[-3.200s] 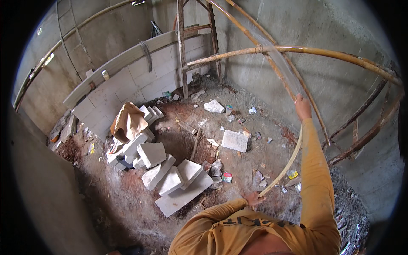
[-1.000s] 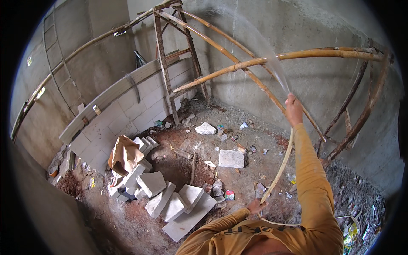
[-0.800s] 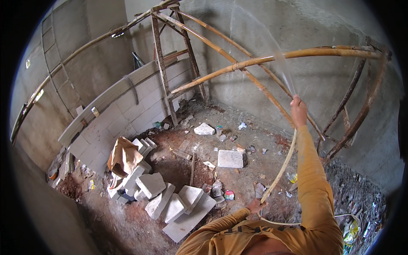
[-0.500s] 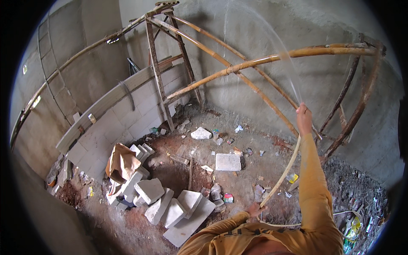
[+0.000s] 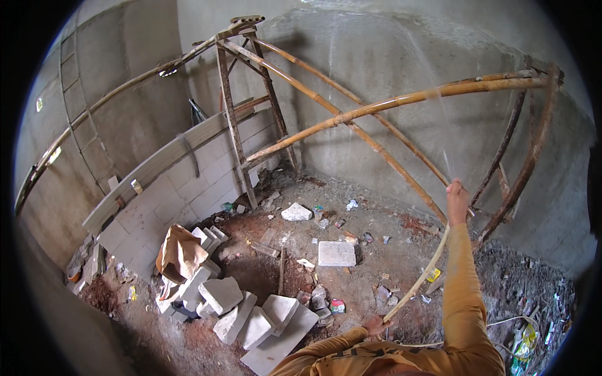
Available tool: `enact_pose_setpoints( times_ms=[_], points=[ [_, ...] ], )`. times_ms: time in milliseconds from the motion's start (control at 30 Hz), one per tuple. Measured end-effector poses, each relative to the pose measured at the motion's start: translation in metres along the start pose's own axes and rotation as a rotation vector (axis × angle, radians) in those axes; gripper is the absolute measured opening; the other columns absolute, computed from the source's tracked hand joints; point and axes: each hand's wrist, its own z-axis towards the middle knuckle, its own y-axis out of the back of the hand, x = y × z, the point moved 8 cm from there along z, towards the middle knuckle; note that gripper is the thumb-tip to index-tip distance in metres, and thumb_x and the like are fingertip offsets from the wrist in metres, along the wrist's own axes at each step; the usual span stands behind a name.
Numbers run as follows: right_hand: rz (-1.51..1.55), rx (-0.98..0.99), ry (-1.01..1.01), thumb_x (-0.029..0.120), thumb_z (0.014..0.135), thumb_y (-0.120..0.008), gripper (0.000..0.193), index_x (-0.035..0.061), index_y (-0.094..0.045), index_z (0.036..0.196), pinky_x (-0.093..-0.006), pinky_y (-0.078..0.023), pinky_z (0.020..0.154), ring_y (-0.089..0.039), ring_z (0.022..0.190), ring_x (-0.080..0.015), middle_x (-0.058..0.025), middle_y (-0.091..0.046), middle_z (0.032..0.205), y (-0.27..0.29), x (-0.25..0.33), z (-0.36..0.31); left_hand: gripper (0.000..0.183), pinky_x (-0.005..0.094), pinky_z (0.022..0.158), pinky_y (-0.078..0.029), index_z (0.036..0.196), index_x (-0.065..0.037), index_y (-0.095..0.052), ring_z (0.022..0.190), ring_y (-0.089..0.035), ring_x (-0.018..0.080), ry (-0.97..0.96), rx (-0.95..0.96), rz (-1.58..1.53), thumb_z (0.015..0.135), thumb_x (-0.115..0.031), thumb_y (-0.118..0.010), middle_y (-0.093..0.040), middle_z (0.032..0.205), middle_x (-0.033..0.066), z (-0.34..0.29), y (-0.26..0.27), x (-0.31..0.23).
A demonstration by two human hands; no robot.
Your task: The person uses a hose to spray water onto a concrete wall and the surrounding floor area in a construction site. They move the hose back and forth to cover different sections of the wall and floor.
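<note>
A pale yellowish hose (image 5: 419, 282) runs between my two hands. My right hand (image 5: 458, 199), on an outstretched arm, is closed around it close to its upper end. Water (image 5: 433, 69) sprays up from there in an arc against the grey plastered wall (image 5: 382, 56), where a wet patch shows. Lower down, near my body, my left hand (image 5: 376, 326) grips the same hose. Beyond my right hand, bamboo poles (image 5: 401, 100) cross in front of the wall. More hose (image 5: 514, 321) trails behind my right arm.
White blocks (image 5: 222, 296) and a torn brown paper sack (image 5: 180, 254) lie heaped at the left. A low block wall (image 5: 182, 182) stands behind them. Wooden trestles (image 5: 233, 119) hold up the bamboo. One block (image 5: 337, 253), rubble and litter are strewn over the dirt floor.
My right hand has come down and slightly to the right with the hose end. The water arc has shifted with it. My left hand keeps its hold, a little lower in the picture.
</note>
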Motion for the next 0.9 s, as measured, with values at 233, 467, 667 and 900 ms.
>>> enact_pose_setpoints(
  times_ms=[233,467,667,900],
  points=[
    [-0.047,0.110,0.104,0.031,0.085,-0.036,0.040,-0.0018,-0.051,0.069,-0.0381,-0.040,0.064,-0.052,0.068,-0.0321,-0.0177,-0.053,0.068,-0.033,0.054,-0.018,0.041,0.0337,0.054,-0.045,0.092,-0.003,-0.058,0.060,-0.057,0.0183,0.058,-0.031,0.010,0.084,-0.041,-0.050,-0.057,0.063,0.0093,-0.002,0.004,0.014],
    [-0.055,0.200,0.097,0.033,0.087,-0.031,0.044,-0.0023,-0.053,0.071,-0.0417,-0.041,0.069,-0.053,0.074,-0.0386,-0.0212,-0.057,0.075,-0.057,0.056,-0.023,0.045,0.0331,0.054,-0.046,0.091,-0.002,-0.058,0.059,-0.058,0.0187,0.122,-0.024,-0.114,0.083,-0.046,-0.049,-0.057,0.063,0.0099,-0.011,0.009,0.005],
    [-0.092,0.233,0.178,0.036,0.087,-0.032,0.046,-0.0022,-0.055,0.073,-0.0433,-0.040,0.070,-0.052,0.076,-0.0400,-0.0218,-0.057,0.075,-0.082,0.064,-0.026,0.049,0.0336,0.053,-0.046,0.090,-0.003,-0.058,0.057,-0.058,0.0190,0.003,-0.075,-0.016,0.082,-0.050,-0.048,-0.058,0.062,0.0094,-0.007,0.014,0.004],
    [-0.164,0.232,0.265,0.030,0.088,-0.033,0.039,-0.0015,-0.053,0.074,-0.0454,-0.040,0.067,-0.052,0.076,-0.0403,-0.0211,-0.057,0.076,-0.085,0.062,-0.026,0.049,0.0326,0.052,-0.046,0.090,-0.002,-0.057,0.056,-0.057,0.0182,0.038,-0.081,-0.020,0.083,-0.049,-0.047,-0.057,0.061,0.0092,-0.013,0.020,-0.007]
  ],
)
